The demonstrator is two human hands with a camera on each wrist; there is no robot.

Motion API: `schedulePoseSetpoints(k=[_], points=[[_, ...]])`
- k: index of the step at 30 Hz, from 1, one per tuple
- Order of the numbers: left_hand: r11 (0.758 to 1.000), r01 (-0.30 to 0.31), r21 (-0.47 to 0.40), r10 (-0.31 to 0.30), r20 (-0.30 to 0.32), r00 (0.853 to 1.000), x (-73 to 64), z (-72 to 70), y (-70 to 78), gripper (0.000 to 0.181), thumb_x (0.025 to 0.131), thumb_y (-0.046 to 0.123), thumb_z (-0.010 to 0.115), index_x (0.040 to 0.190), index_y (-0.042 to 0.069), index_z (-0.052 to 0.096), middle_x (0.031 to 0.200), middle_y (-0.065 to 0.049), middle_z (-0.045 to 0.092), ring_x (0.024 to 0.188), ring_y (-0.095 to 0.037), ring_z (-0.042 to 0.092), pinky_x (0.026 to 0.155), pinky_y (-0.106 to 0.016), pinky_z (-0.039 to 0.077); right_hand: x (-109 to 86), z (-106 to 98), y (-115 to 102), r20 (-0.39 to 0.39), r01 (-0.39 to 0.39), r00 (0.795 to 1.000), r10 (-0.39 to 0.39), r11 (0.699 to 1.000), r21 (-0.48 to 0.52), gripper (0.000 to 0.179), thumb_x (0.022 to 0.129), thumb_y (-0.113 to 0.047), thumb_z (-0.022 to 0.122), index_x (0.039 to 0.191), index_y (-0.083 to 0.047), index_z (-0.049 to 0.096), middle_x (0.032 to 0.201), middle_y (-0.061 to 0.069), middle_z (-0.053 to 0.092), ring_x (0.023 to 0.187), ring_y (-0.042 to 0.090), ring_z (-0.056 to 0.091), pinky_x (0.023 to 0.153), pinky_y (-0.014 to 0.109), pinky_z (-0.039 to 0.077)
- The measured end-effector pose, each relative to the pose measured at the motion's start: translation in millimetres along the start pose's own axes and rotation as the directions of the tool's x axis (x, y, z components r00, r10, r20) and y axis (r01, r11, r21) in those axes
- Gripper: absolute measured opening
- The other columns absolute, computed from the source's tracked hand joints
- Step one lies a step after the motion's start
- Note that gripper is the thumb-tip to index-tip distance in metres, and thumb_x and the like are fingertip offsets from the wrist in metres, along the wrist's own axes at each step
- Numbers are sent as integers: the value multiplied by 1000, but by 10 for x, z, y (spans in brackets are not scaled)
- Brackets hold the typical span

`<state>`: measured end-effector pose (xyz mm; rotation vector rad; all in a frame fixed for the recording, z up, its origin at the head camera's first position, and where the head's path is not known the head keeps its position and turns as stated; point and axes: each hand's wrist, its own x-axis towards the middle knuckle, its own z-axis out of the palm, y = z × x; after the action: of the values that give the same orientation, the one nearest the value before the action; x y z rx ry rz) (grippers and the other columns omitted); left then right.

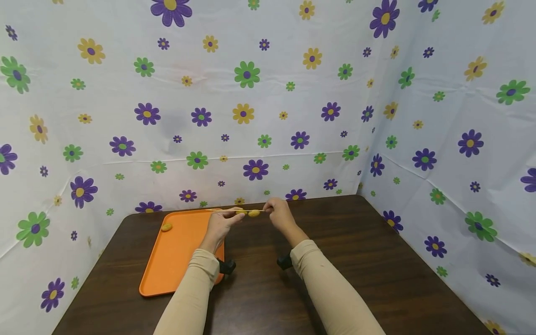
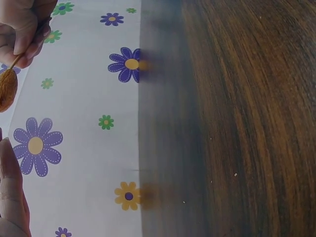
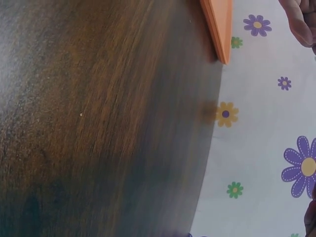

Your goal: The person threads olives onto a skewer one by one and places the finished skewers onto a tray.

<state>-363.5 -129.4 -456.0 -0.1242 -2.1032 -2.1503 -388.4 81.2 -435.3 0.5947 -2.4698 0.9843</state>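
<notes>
Both hands are raised over the far edge of the table with a thin wooden skewer stretched level between them. Two small yellow-brown oval pieces sit along it. My left hand grips the skewer, its thumb and fingers at the inner piece. Beside it, the other piece is exposed between the hands. At the skewer's right end, my right hand pinches the stick. The left wrist view shows a wrinkled oval piece close under the right hand's fingers, with left fingers below.
An orange tray lies on the left of the dark wooden table, partly under the left arm. One more oval piece rests near its upper left edge. White flowered sheets stand behind the table and along its right.
</notes>
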Motion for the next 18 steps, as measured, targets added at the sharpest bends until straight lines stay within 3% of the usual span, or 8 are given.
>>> schedulePoseSetpoints(k=[7, 11, 13, 16, 18], points=[[1000, -7, 22, 7, 36, 999, -20, -33, -23, 35, 90, 18, 80, 116, -4, 74, 118, -18, 72, 84, -17, 73, 90, -44, 58, 8, 13, -18, 29, -44, 999, 44, 999, 16, 30, 81, 26, 57, 84, 1, 74, 88, 10, 71, 88, 27, 67, 76, 39, 58], [996, 22, 82, -32, 127, 991, -56, -196, -52, 45, 93, 23, 77, 131, 0, 67, 128, -20, 66, 107, -30, 69, 99, -53, 52, -4, 2, -5, 41, -66, 997, 65, 998, 20, 25, 85, 23, 58, 88, 3, 74, 90, 11, 72, 89, 28, 67, 77, 40, 58], [987, 28, 160, -54, 161, 986, -86, -342, -48, 48, 95, 27, 74, 136, 4, 64, 133, -20, 64, 118, -35, 64, 100, -55, 51, -19, -25, 13, 38, -82, 996, 81, 996, 21, 25, 86, 22, 59, 88, 2, 74, 91, 11, 72, 89, 28, 67, 76, 41, 58], [940, 30, 340, -89, 158, 984, -143, -608, 1, 47, 99, 32, 69, 139, 7, 63, 138, -19, 61, 125, -38, 58, 101, -54, 50, -34, -85, 66, 20, -109, 994, 109, 994, 16, 23, 88, 20, 59, 88, 1, 73, 91, 12, 72, 89, 29, 68, 76, 41, 58], [863, 36, 504, -103, 106, 989, -207, -796, 44, 44, 100, 33, 66, 134, 5, 66, 136, -20, 62, 123, -41, 58, 99, -55, 51, -47, -127, 116, 12, -132, 991, 132, 991, 19, 23, 89, 19, 60, 87, -1, 72, 92, 12, 71, 90, 30, 68, 75, 41, 58]])
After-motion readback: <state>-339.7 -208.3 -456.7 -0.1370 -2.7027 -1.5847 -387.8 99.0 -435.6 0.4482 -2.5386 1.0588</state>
